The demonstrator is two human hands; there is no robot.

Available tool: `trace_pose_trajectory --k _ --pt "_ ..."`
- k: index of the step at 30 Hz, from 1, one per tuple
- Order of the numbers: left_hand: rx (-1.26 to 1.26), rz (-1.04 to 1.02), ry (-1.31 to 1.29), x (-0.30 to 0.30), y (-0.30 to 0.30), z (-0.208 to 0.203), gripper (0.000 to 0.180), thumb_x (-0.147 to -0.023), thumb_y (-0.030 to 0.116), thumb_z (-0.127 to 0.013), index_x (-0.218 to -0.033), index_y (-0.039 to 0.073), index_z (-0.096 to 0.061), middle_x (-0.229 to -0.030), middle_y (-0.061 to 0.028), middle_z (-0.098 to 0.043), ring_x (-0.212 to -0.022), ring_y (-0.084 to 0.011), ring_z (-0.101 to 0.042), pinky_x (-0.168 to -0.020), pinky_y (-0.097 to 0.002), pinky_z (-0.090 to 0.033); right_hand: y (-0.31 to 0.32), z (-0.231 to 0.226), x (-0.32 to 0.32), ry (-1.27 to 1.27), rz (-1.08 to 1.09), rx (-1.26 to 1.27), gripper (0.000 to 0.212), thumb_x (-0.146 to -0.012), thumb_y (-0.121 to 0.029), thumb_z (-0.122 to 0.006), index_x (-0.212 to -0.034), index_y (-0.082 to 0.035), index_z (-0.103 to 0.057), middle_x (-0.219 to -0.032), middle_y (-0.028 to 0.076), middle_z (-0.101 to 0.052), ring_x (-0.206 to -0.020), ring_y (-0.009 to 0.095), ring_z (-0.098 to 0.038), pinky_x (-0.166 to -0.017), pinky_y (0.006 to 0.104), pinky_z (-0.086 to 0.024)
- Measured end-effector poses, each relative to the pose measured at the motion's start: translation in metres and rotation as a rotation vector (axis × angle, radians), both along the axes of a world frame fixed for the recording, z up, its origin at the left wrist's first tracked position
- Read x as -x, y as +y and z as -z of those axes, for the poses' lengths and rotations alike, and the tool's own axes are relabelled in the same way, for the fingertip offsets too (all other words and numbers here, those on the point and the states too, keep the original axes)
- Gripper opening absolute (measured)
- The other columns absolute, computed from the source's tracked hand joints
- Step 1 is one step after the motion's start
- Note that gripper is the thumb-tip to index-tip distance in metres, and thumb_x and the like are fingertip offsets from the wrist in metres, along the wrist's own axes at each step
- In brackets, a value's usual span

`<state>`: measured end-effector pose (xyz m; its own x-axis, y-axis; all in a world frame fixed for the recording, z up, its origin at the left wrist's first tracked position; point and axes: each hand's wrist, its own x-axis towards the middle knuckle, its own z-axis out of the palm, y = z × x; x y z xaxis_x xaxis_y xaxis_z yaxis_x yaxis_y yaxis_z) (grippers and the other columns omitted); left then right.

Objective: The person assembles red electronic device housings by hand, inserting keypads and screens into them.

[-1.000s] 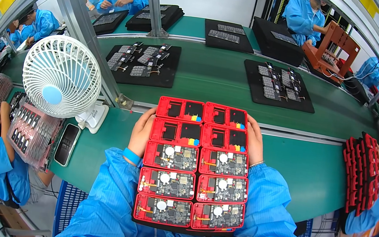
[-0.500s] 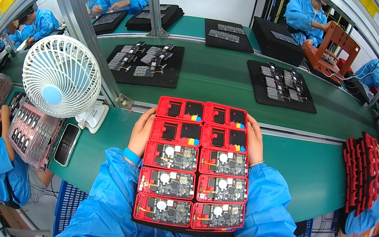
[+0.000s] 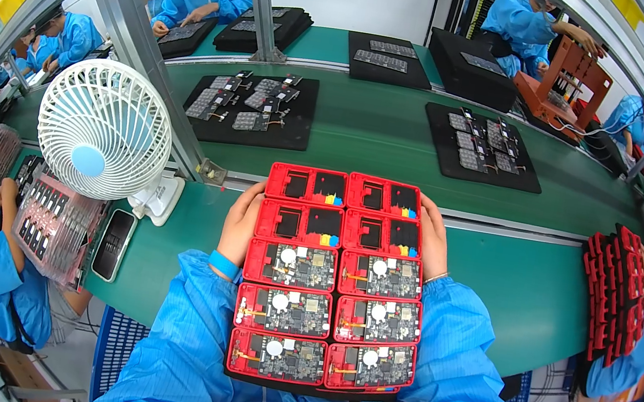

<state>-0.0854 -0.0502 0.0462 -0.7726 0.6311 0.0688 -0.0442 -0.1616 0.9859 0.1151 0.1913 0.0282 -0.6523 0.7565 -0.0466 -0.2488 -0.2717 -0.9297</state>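
Before me is a black tray [image 3: 235,374], mostly hidden under two columns of red plastic housings [image 3: 331,293]. The nearer three rows carry circuit boards [image 3: 377,319] with round white parts. In the two far rows the housings show black pads and small blue and yellow pieces [image 3: 327,241], with no board on top. My left hand [image 3: 239,222], with a blue band at the wrist, grips the far left side of the load. Opposite it, my right hand [image 3: 433,240] clasps the far right side. The fingertips beneath are hidden.
A white fan [image 3: 106,129] and a phone [image 3: 113,244] stand on the green bench at left. Beyond the metal rail, the green conveyor bears black pads [image 3: 286,132] with electronic parts. Red housings [image 3: 612,293] are stacked at right. Co-workers in blue sit around; one is by an orange press [image 3: 563,88].
The pads on the conveyor have shifted slightly right. The co-worker at the orange press has raised a hand to its top. My hands and the tray have not visibly moved.
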Motion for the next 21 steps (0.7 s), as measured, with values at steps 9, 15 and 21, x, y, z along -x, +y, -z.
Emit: trace_pose_trajectory --k 9,15,21 --pt "-0.013 -0.007 -0.052 -0.002 0.001 0.000 0.038 -0.102 0.020 -0.045 -0.132 -0.002 -0.050 -0.115 -0.0096 -0.063 -0.098 -0.0120 -0.061 -0.084 -0.0248 -0.051 0.004 0.006 -0.001 0.008 0.015 -0.023 0.033 -0.101 -0.020 -0.047 -0.130 -0.005 -0.052 -0.115 0.007 -0.063 -0.098 0.010 -0.061 -0.083 0.0230 -0.051" --pt "-0.014 -0.010 -0.033 0.000 0.000 0.002 0.038 -0.102 0.020 -0.045 -0.132 -0.002 -0.049 -0.116 -0.0094 -0.063 -0.099 -0.0122 -0.060 -0.085 -0.0250 -0.050 -0.001 -0.002 -0.001 -0.016 -0.011 -0.004 0.033 -0.102 -0.020 -0.043 -0.130 -0.004 -0.052 -0.119 0.006 -0.061 -0.104 0.012 -0.058 -0.089 0.0243 -0.047" --pt "0.002 -0.002 0.039 0.004 -0.002 0.003 0.039 -0.101 0.021 -0.046 -0.132 -0.003 -0.050 -0.120 -0.0105 -0.062 -0.105 -0.0147 -0.059 -0.091 -0.0265 -0.047 -0.002 -0.002 -0.002 -0.043 0.005 -0.059 0.036 -0.103 -0.024 -0.045 -0.132 -0.005 -0.051 -0.122 0.006 -0.059 -0.106 0.011 -0.057 -0.090 0.0240 -0.047"
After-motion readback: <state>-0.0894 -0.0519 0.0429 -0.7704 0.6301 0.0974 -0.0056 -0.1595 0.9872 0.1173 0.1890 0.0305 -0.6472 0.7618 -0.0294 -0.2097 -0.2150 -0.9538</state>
